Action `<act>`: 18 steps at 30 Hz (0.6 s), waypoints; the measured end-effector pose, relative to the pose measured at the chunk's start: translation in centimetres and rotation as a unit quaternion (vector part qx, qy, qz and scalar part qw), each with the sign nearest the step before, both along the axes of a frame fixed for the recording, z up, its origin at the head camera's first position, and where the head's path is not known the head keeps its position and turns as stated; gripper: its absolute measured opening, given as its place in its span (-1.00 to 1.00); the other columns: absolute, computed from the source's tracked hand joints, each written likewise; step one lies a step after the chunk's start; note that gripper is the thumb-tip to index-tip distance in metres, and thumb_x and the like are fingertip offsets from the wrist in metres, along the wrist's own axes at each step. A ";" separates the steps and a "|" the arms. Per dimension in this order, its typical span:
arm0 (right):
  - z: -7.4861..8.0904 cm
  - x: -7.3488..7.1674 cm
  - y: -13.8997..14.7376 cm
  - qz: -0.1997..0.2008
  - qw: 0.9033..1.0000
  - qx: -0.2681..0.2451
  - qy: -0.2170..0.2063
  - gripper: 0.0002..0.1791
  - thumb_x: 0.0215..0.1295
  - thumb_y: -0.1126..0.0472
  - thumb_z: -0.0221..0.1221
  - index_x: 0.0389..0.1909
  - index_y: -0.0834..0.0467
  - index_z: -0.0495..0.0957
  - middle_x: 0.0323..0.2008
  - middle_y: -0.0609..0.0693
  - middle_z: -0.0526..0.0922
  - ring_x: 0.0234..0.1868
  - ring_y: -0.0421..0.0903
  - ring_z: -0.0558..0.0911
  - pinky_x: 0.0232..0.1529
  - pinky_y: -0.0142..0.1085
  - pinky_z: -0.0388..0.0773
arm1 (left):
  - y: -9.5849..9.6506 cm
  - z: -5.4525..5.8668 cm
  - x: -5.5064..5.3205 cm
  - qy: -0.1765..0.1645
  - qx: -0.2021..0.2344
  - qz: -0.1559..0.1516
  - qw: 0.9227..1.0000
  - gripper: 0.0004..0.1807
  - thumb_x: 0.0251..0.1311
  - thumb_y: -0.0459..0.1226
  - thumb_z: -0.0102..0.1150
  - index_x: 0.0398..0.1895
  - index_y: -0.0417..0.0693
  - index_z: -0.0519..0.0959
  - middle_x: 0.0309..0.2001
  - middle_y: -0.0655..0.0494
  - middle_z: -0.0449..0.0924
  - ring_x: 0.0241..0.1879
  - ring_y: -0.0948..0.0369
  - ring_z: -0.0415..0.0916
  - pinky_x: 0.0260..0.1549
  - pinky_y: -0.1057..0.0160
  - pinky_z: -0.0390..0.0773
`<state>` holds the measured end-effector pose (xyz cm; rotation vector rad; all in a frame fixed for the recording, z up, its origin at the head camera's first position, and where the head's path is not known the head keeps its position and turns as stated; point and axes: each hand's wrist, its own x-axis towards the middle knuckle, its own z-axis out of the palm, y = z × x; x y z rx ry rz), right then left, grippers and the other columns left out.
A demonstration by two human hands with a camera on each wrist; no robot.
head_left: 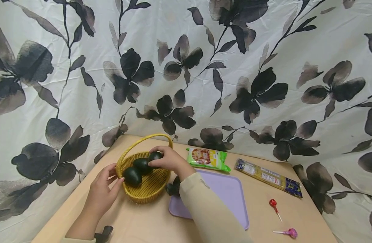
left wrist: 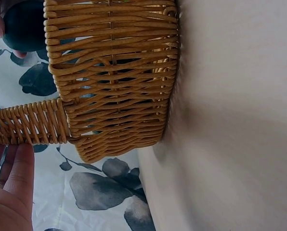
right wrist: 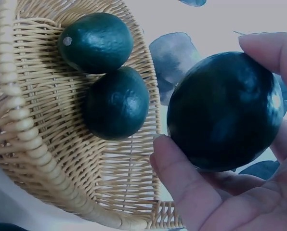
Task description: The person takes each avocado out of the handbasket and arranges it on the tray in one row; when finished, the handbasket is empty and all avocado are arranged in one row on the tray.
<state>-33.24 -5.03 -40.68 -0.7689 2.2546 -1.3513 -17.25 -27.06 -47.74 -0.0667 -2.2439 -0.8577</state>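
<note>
Hands, basket and avocados on a bench (head_left: 143, 224). The wicker basket (head_left: 146, 195) stands upright at the left of the bench, its tall handle (head_left: 136, 143) arching over the bowl. The left hand (head_left: 101, 191) pinches the foot of the handle on the left side, thumb and fingers on opposite faces. The right hand (head_left: 172, 161) grips the first avocado (right wrist: 225, 110) between thumb and fingers, holding it above the rim at the right side of the basket, apart from the other fruit. Two further dark green avocados lie inside: the left avocado (head_left: 132, 177) and the middle avocado (head_left: 142, 165), which appear to touch. Right of the basket lies a purple tray (head_left: 229, 192), partly covered by the right sleeve (head_left: 208, 206). At its far edge is a green snack bag (head_left: 207, 159); farther right, a long gold and blue packet (head_left: 268, 177) lies slantwise. Near right are a red lollipop (head_left: 273, 203) and, nearer still, a pink lollipop (head_left: 292, 233), its stick pointing left. A flower-print cloth (head_left: 204, 104) hangs behind the bench.
</note>
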 end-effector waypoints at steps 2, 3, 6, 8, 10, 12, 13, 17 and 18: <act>-0.1 0.1 0.3 -0.001 1.000 -0.004 0.002 -0.48 0.11 0.07 0.51 0.11 -0.10 0.62 0.09 -0.06 0.60 0.00 -0.08 0.63 -0.04 -0.25 0.76 | 0.0 0.0 0.0 0.000 0.001 -0.001 1.000 -0.29 0.07 -0.55 0.45 0.32 -0.29 0.38 0.01 -0.11 0.58 0.01 -0.03 0.60 0.07 0.74 0.49; -0.1 0.2 0.5 -0.001 1.000 -0.006 0.002 -0.48 0.09 0.07 0.52 0.10 -0.11 0.62 0.10 -0.07 0.60 0.00 -0.08 0.63 -0.03 -0.25 0.76 | 0.0 0.0 0.0 -0.001 0.000 -0.001 1.000 -0.29 0.07 -0.55 0.45 0.32 -0.29 0.38 0.01 -0.11 0.58 0.01 -0.03 0.60 0.07 0.73 0.49; -0.2 0.3 1.1 -0.004 1.000 -0.010 0.004 -0.48 0.04 0.09 0.57 0.05 -0.16 0.62 0.12 -0.08 0.61 0.03 -0.10 0.64 0.03 -0.24 0.76 | 0.0 0.0 0.0 -0.001 0.001 -0.001 1.000 -0.28 0.07 -0.55 0.45 0.32 -0.29 0.38 0.01 -0.11 0.58 0.01 -0.04 0.60 0.08 0.72 0.50; -0.3 0.4 1.5 -0.006 1.000 -0.016 0.002 -0.46 0.01 0.10 0.58 0.04 -0.16 0.62 0.12 -0.06 0.62 0.05 -0.10 0.64 0.06 -0.22 0.76 | 0.0 0.0 0.0 -0.002 0.001 0.000 1.000 -0.28 0.07 -0.54 0.45 0.33 -0.29 0.38 0.01 -0.12 0.58 0.01 -0.04 0.60 0.07 0.72 0.50; -0.5 0.5 2.0 -0.007 1.000 -0.021 -0.001 -0.46 0.02 0.10 0.58 0.07 -0.13 0.63 0.12 -0.05 0.62 0.06 -0.10 0.64 0.09 -0.21 0.75 | 0.0 0.0 0.0 -0.003 0.002 0.001 1.000 -0.27 0.06 -0.54 0.46 0.33 -0.29 0.38 0.01 -0.13 0.58 0.01 -0.05 0.61 0.07 0.72 0.50; -0.6 0.6 2.4 -0.008 1.000 -0.027 -0.006 -0.47 0.05 0.09 0.55 0.08 -0.13 0.65 0.11 -0.04 0.61 0.06 -0.10 0.63 0.09 -0.19 0.76 | 0.0 0.0 0.0 -0.004 0.003 0.002 1.000 -0.27 0.05 -0.55 0.46 0.33 -0.29 0.38 0.01 -0.13 0.58 0.02 -0.05 0.61 0.07 0.71 0.50; -0.6 0.7 2.7 -0.008 0.999 -0.030 -0.007 -0.49 0.07 0.09 0.54 0.09 -0.13 0.65 0.12 -0.03 0.61 0.06 -0.09 0.63 0.10 -0.19 0.76 | 0.0 -0.1 0.0 -0.005 0.003 0.003 1.000 -0.27 0.05 -0.55 0.46 0.32 -0.29 0.38 0.01 -0.14 0.58 0.02 -0.06 0.61 0.06 0.71 0.50; -0.7 1.3 3.4 -0.005 0.999 -0.040 0.007 -0.51 0.10 0.12 0.51 0.10 -0.13 0.68 0.15 -0.04 0.60 0.11 -0.05 0.61 0.14 -0.18 0.75 | 0.0 0.0 0.0 -0.007 0.003 0.001 1.000 -0.28 0.07 -0.54 0.46 0.32 -0.29 0.38 0.02 -0.14 0.57 0.03 -0.07 0.61 0.07 0.70 0.50; -0.8 1.4 3.6 -0.005 0.999 -0.042 0.013 -0.50 0.10 0.12 0.51 0.10 -0.13 0.68 0.17 -0.05 0.60 0.11 -0.05 0.61 0.14 -0.17 0.74 | 0.0 0.0 0.0 -0.008 0.002 0.001 1.000 -0.28 0.07 -0.54 0.46 0.33 -0.29 0.38 0.02 -0.14 0.57 0.03 -0.07 0.61 0.07 0.70 0.49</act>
